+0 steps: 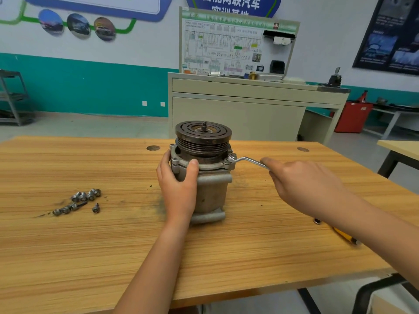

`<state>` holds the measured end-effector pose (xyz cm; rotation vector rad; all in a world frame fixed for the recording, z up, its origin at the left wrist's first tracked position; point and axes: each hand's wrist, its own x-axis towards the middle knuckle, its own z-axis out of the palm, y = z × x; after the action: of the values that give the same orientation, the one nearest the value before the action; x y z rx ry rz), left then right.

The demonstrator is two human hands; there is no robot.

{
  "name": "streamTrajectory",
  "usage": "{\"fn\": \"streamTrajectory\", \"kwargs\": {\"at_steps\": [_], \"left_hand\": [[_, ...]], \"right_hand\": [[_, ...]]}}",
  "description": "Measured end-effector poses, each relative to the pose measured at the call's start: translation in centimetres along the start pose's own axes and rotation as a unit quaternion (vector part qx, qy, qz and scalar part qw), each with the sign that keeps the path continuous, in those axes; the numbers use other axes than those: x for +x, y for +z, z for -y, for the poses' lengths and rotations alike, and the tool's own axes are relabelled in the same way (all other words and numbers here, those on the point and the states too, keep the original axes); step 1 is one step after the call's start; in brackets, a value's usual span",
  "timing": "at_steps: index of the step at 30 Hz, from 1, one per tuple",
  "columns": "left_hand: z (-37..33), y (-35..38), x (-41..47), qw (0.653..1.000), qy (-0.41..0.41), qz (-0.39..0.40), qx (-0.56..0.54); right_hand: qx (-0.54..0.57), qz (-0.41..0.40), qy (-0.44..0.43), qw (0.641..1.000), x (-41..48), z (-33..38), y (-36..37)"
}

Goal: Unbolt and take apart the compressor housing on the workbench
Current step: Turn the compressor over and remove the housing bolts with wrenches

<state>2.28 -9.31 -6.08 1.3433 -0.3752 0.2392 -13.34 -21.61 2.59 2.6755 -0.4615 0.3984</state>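
Compressor [205, 168] stood upright near the workbench [226, 257] centre.
Left hand [178, 184] clasped its housing; right hand [301, 182] gripped the wrench [246, 160] seated on a flange bolt. Loose bolts [79, 201] lay toward the left edge.

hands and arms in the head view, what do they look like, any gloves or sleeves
Both are bare. The left hand and right hand wear no gloves, and no rings, watch or bands show. Both forearms are uncovered to the frame edge, so no sleeve is in view. Fingernails look short and unpainted.
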Motion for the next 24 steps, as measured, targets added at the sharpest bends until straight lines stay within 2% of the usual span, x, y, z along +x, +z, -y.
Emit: {"fn": "streamTrajectory", "kwargs": {"at_steps": [3,6,10,20,24], "left_hand": [[-0.1,0.1,0.0,1.0,-0.001,-0.002,-0.001],[-0.2,0.1,-0.2,1.0,-0.011,-0.001,-0.005],[-0.2,0.2,-0.2,1.0,-0.017,-0.004,-0.01],[-0.4,0.1,0.1,1.0,0.007,0.001,0.014],[-0.4,0.0,0.1,1.0,0.016,-0.003,0.024]], "right_hand": [[-0.062,0.008,0.007,0.998,0.2,0.4,-0.8],[-0.134,0.036,-0.029,0.99,0.1,1.9,-2.0],[-0.166,0.058,-0.057,0.983,0.0,2.9,-2.3],[-0.136,0.005,-0.09,0.987,5.9,-2.3,0.3],[-0.056,-0.04,-0.064,0.996,8.5,-0.6,2.5]]}}
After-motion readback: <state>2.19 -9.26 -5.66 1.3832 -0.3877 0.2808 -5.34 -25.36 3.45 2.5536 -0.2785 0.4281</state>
